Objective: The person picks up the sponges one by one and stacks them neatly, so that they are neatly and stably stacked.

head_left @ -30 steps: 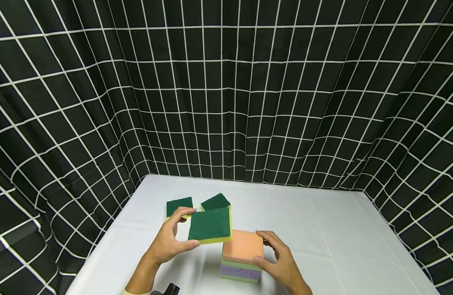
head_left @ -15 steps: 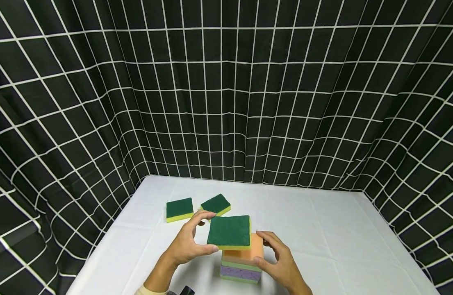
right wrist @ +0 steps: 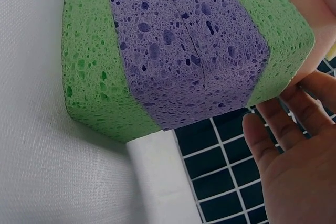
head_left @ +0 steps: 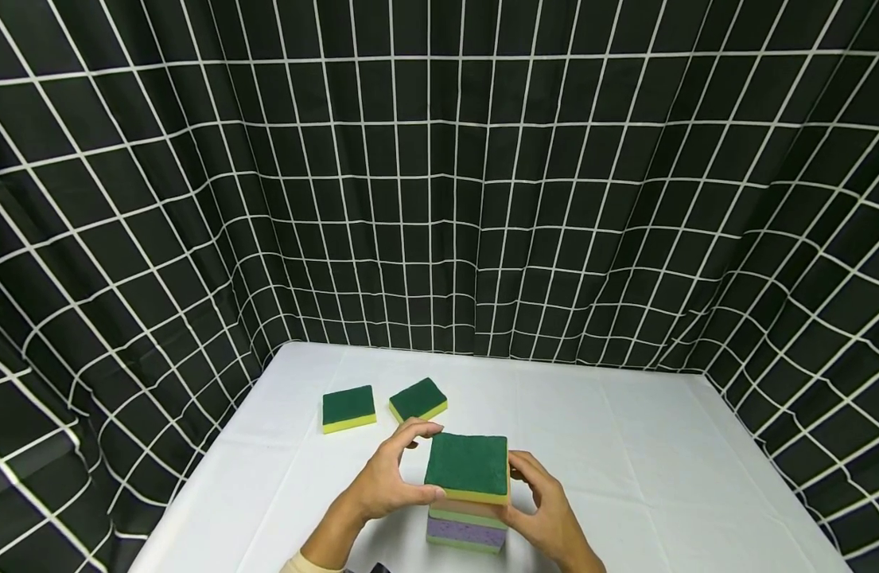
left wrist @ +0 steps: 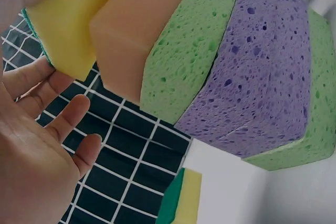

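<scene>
Nearest, on the white table [head_left: 589, 454], the purple-and-green stack [head_left: 466, 531] was topped by an orange sponge [left wrist: 126, 40], gripped at its right side by the right hand [head_left: 551, 513]. Directly over it, edges roughly aligned, a green-topped yellow sponge [head_left: 469, 463] was pinched at its left side by the left hand [head_left: 385, 481]; full contact beneath could not be told. Beyond, leftward, a squarish sponge [head_left: 349, 404] and an angled sponge [head_left: 419, 398] were seen.
</scene>
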`<state>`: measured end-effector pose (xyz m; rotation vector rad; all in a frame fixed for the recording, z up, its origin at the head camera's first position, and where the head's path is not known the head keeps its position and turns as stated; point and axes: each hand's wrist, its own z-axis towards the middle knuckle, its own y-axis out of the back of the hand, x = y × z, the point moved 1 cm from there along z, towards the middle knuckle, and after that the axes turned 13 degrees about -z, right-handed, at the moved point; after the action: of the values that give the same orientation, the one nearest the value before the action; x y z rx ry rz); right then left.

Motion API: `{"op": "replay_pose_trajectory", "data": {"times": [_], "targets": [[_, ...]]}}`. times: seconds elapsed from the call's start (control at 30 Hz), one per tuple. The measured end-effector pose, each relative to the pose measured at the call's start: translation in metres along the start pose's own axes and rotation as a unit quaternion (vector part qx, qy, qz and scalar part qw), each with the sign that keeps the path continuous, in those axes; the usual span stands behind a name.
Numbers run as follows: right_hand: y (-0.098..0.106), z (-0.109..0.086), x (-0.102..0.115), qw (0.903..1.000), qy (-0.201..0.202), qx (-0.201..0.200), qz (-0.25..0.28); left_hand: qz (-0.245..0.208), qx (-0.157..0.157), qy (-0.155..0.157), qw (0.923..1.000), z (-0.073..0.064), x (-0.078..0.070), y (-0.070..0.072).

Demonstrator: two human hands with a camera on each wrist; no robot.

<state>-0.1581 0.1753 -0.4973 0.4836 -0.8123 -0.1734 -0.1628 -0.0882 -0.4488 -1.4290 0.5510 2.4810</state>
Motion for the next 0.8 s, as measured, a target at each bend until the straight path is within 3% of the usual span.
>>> {"op": "replay_pose_trajectory", "data": {"times": [0.27, 0.8], "targets": [[0.0004, -0.002, -0.0009, 0.9999, -0.014, 0.003, -0.004, 0.012, 0.008, 0.003, 0.9999, 0.0019, 0.0022, -0.0036], [0.0011, -0.0024, -0.0034, 0.9997, 0.002, 0.019, 0.013, 0.022, 0.0, 0.005, 0.9997, -0.0002, 0.0059, -0.0075]]}}
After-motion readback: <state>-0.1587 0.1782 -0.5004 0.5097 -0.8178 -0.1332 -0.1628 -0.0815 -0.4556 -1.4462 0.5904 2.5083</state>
